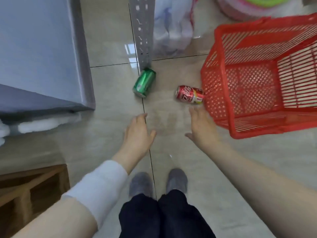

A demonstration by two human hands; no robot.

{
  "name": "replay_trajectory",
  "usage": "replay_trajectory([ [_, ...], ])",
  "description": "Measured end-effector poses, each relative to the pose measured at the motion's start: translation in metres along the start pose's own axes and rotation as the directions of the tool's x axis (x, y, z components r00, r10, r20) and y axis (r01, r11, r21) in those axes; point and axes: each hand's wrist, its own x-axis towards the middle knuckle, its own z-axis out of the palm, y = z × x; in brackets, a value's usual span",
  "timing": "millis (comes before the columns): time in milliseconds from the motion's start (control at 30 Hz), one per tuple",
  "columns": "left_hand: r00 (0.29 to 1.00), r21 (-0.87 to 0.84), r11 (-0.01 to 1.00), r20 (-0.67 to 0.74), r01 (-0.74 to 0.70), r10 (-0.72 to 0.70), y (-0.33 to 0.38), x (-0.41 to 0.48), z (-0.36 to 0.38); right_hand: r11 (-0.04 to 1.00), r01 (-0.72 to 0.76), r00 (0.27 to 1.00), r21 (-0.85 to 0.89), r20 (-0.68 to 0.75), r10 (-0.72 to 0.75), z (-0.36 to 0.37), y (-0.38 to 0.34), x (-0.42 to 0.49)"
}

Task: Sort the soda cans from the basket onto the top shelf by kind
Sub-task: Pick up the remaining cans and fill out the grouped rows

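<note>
Both arms reach down into my feed, the left one in a pushed-up white sleeve, over dark trousers and grey slippers. Left hand: fingers loose and slightly spread, holding nothing, hanging above the glossy beige tiled floor. Right hand: also slack and spread, nothing in it, just short of the red printed soda can. That can lies on its side on the floor, one end against the lower corner of the red perforated plastic basket. I read the basket as tipped over, mouth facing me. Green soda can also on its side, well left of the red one, its far end at the foot of the grey slotted metal shelf post. Behind the post, a filled translucent plastic bag. Grey-blue cabinet at far left, brown wooden frame below it. Pink and green object at the top edge, too blurred to identify.
</note>
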Motion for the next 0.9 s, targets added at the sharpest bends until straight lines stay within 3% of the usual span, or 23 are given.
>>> replay_trajectory([
  [100, 0.994, -0.029, 0.999, -0.105, 0.019, -0.022, -0.019, 0.075, 0.029, 0.988, -0.147, 0.987, 0.049, -0.062, 0.15, 0.035, 0.011, 0.067],
  [233, 0.952, -0.025, 1.0, -0.306, 0.002, -0.009, -0.03, 0.156, 0.042, 0.973, -0.226, 0.94, 0.044, -0.254, 0.229, 0.076, 0.022, 0.128],
  [367, 0.911, 0.11, 0.994, -0.406, -0.025, 0.068, -0.03, 0.2, 0.045, 0.965, -0.262, 0.863, 0.007, -0.447, 0.237, 0.111, 0.04, 0.148],
  [600, 0.91, 0.182, 0.983, -0.401, -0.036, 0.108, -0.04, 0.225, 0.041, 0.98, -0.17, 0.776, -0.104, -0.628, 0.068, 0.126, 0.067, 0.164],
  [700, 0.915, 0.156, 0.985, -0.383, -0.072, 0.127, -0.044, 0.232, 0.038, 0.984, -0.162, 0.746, -0.068, -0.661, 0.077, 0.12, 0.069, 0.17],
  [900, 0.947, -0.151, 0.985, -0.32, -0.084, 0.032, -0.049, 0.226, 0.034, 0.989, -0.143, 0.837, -0.043, -0.539, 0.098, 0.105, 0.07, 0.174],
])
